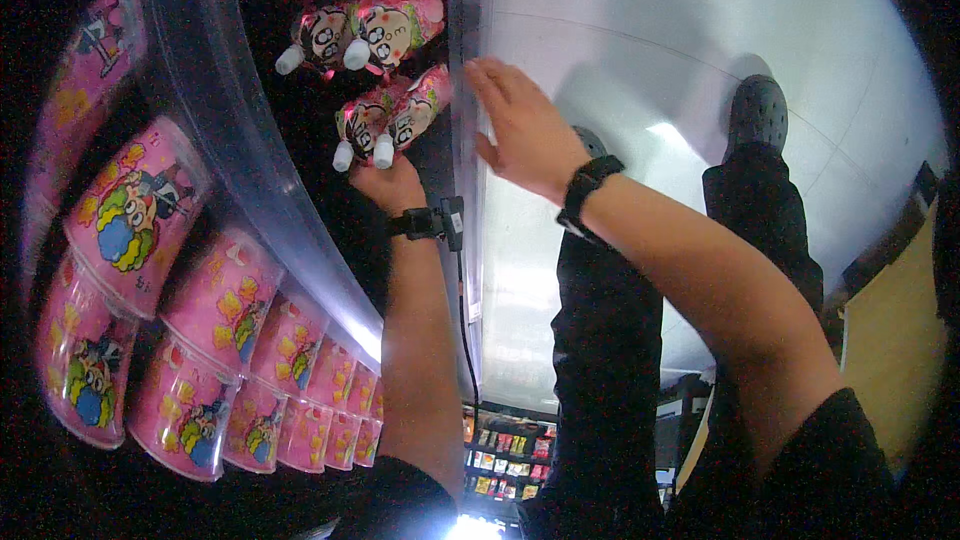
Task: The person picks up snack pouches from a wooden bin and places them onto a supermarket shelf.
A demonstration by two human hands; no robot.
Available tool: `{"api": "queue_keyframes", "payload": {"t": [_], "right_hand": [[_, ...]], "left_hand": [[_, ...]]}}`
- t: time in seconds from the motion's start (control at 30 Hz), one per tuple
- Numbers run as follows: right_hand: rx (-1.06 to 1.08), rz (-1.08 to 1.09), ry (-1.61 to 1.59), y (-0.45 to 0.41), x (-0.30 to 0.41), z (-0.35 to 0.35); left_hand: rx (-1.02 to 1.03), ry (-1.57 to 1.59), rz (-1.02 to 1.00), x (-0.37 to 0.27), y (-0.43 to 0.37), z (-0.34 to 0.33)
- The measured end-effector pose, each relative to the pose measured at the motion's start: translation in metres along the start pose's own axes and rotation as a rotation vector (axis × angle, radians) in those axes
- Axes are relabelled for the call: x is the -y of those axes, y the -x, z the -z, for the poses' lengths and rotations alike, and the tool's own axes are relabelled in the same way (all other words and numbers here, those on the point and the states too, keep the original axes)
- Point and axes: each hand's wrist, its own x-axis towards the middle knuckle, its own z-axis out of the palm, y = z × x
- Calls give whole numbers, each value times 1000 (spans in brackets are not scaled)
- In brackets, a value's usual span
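Note:
My left hand is at the near side of a pair of pink cartoon-printed pouches with white spout caps. Its fingers are partly hidden behind them, so their grip is unclear. My right hand is spread in the air beside the front edge of the shelf, a little apart from the pouches, with nothing in it. More of these pouches stand in pairs deeper along the dark shelf. Each wrist wears a black strap; a small device with a cable is fixed to the left one.
A clear curved barrier runs left of the pouches. Beyond it, pink cartoon-printed packages stand in rows. My shoes are on the pale floor. Racks of small packets are at the bottom, and a tan panel is at right.

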Motion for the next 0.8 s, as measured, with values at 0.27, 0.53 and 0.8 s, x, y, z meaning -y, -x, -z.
{"api": "queue_keyframes", "payload": {"t": [0.27, 0.53, 0.8], "right_hand": [[186, -344, 248, 83, -80, 121], [-292, -884, 420, 272, 30, 372], [-765, -1130, 158, 523, 190, 477]], "left_hand": [[28, 135, 212, -35, 4, -21], [751, 279, 1061, -188, 131, 67], [1373, -237, 278, -503, 152, 42]]}}
